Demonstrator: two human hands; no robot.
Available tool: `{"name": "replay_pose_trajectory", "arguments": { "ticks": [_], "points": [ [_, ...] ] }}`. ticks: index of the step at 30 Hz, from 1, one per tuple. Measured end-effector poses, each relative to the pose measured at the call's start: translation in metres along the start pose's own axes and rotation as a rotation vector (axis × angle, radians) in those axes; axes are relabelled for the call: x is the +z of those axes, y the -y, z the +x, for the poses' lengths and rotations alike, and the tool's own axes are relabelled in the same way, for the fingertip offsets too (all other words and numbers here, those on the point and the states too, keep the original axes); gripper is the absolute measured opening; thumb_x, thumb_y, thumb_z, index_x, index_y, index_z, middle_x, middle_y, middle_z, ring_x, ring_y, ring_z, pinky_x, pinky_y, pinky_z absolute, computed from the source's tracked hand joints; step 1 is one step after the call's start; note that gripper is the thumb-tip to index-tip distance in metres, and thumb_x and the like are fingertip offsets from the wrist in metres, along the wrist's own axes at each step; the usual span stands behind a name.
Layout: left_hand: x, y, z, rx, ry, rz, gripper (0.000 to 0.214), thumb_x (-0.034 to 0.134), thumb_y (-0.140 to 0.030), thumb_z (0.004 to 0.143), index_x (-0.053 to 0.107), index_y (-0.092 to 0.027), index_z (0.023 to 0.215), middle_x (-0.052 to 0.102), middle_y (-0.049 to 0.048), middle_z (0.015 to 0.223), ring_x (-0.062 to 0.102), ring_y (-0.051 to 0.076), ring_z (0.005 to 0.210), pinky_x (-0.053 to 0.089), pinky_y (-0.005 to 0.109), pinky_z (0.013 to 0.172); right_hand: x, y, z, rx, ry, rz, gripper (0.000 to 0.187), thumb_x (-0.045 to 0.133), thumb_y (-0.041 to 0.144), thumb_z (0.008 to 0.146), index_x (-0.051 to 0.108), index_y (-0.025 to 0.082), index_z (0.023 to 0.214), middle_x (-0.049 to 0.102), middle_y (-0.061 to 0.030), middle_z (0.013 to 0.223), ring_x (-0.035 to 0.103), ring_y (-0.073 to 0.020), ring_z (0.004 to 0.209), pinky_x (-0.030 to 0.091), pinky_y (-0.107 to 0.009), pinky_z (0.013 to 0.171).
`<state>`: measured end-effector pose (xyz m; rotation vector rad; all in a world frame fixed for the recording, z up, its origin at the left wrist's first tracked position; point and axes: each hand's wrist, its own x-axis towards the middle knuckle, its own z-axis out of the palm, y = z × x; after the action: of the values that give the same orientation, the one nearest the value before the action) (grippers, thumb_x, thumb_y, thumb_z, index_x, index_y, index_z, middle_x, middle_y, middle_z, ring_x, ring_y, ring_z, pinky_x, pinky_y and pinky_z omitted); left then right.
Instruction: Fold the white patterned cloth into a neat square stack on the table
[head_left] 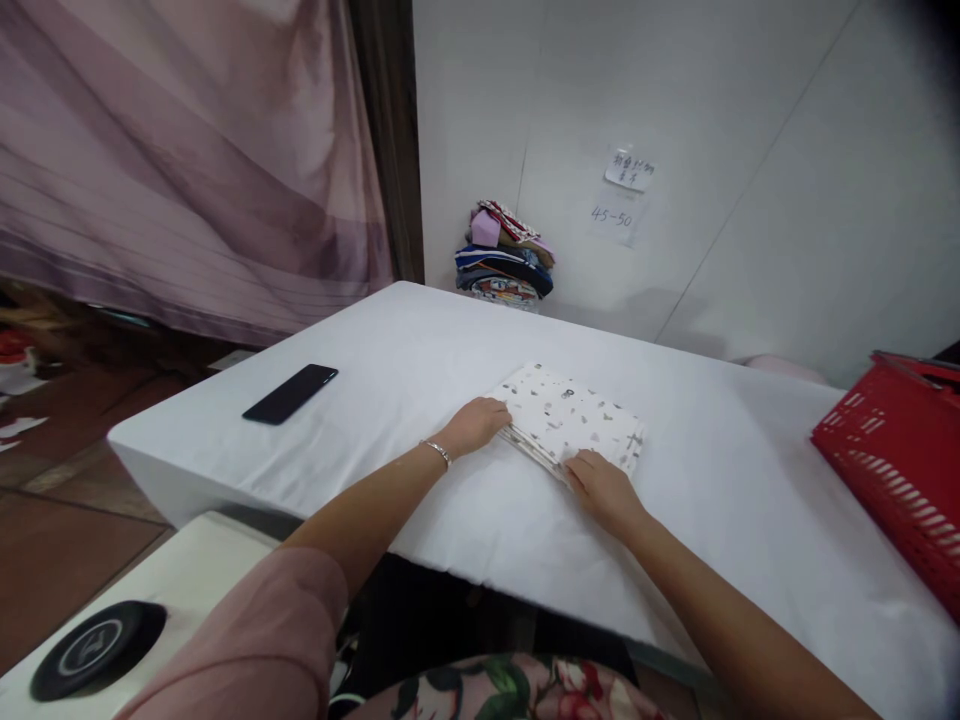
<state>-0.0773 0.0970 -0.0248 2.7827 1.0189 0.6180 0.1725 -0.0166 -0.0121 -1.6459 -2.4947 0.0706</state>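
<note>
A folded white cloth (574, 412) with small grey and brown prints lies on the white-covered table (420, 350). Its layered near edge faces me. My left hand (478, 424) grips the left corner of that edge, fingers closed over the layers. At the right end of the same edge, my right hand (598, 482) has its fingers closed on the cloth. Both thumbs are mostly hidden. A silver bracelet (437, 453) circles my left wrist.
A black phone (291, 393) rests on the table's left side. At the right edge stands a red plastic basket (892, 450). Behind the table is a stack of folded clothes (506, 255) by the wall. A black round object (99, 650) sits on a pale surface at lower left.
</note>
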Motion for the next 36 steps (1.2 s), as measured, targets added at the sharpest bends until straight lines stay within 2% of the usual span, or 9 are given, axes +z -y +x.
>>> {"name": "replay_pose_trajectory", "arguments": {
  "ticks": [5,11,16,21,24,27,31,36],
  "points": [
    [-0.002,0.003,-0.001,0.014,0.008,-0.080,0.027,0.039,-0.035,0.089,0.063,-0.022,0.093,0.061,0.0057,0.092,0.053,0.017,0.092,0.039,0.032,0.083,0.000,-0.004,-0.003,0.016,-0.023,0.062,0.025,0.036,0.028,0.090,0.058,0.023,0.099,0.058,-0.0058,0.096,0.051,-0.0182,0.090,0.041,-0.027,0.072],
    [-0.004,0.003,0.006,-0.032,0.050,-0.076,0.029,0.038,-0.034,0.089,0.064,-0.021,0.088,0.061,0.0051,0.087,0.054,0.017,0.089,0.039,0.030,0.081,-0.002,-0.010,0.001,0.100,-0.077,0.243,0.026,0.034,0.029,0.090,0.059,0.023,0.092,0.059,-0.0026,0.089,0.055,-0.0158,0.083,0.041,-0.026,0.072],
    [-0.005,-0.002,0.008,-0.010,0.037,-0.005,0.031,0.036,-0.031,0.090,0.064,-0.019,0.085,0.060,0.0053,0.085,0.054,0.017,0.086,0.038,0.030,0.079,-0.003,-0.006,-0.001,0.107,-0.031,0.159,0.024,0.036,0.027,0.088,0.053,0.024,0.104,0.058,-0.0036,0.101,0.053,-0.0176,0.092,0.040,-0.027,0.073],
    [-0.008,-0.003,0.006,0.011,0.052,0.039,0.027,0.037,-0.028,0.089,0.063,-0.019,0.087,0.061,0.0053,0.089,0.054,0.017,0.086,0.039,0.030,0.077,-0.005,-0.002,-0.002,0.065,0.020,0.062,0.020,0.040,0.028,0.086,0.055,0.023,0.098,0.058,-0.0048,0.096,0.052,-0.0184,0.088,0.038,-0.026,0.066],
    [-0.011,-0.003,0.004,0.012,0.055,0.008,0.026,0.038,-0.027,0.089,0.062,-0.019,0.093,0.061,0.0053,0.094,0.054,0.016,0.088,0.039,0.029,0.079,-0.006,-0.007,0.001,0.070,0.026,0.135,0.022,0.039,0.027,0.086,0.057,0.023,0.098,0.058,-0.0043,0.095,0.053,-0.0171,0.086,0.039,-0.026,0.070],
    [-0.014,-0.003,0.004,-0.023,0.062,-0.040,0.027,0.037,-0.029,0.089,0.062,-0.020,0.097,0.062,0.0048,0.097,0.055,0.016,0.090,0.040,0.030,0.081,-0.007,-0.014,0.005,0.086,0.041,0.266,0.023,0.041,0.028,0.085,0.060,0.023,0.097,0.060,-0.0034,0.093,0.055,-0.0169,0.084,0.040,-0.027,0.073],
    [-0.015,-0.009,0.008,-0.139,0.067,-0.070,0.024,0.043,-0.033,0.086,0.061,-0.019,0.094,0.064,0.0032,0.098,0.056,0.017,0.090,0.041,0.028,0.078,-0.007,-0.020,0.010,0.124,0.044,0.384,0.023,0.044,0.029,0.081,0.063,0.022,0.091,0.063,-0.0031,0.090,0.057,-0.0187,0.084,0.041,-0.029,0.074],
    [-0.013,-0.016,0.013,-0.261,0.027,-0.007,0.015,0.051,-0.032,0.081,0.058,-0.019,0.082,0.063,0.0015,0.087,0.056,0.016,0.076,0.040,0.027,0.066,-0.003,-0.019,0.007,0.146,-0.030,0.364,0.026,0.041,0.026,0.082,0.055,0.023,0.103,0.062,-0.0009,0.084,0.056,-0.0163,0.072,0.041,-0.028,0.066]
  ]
}}
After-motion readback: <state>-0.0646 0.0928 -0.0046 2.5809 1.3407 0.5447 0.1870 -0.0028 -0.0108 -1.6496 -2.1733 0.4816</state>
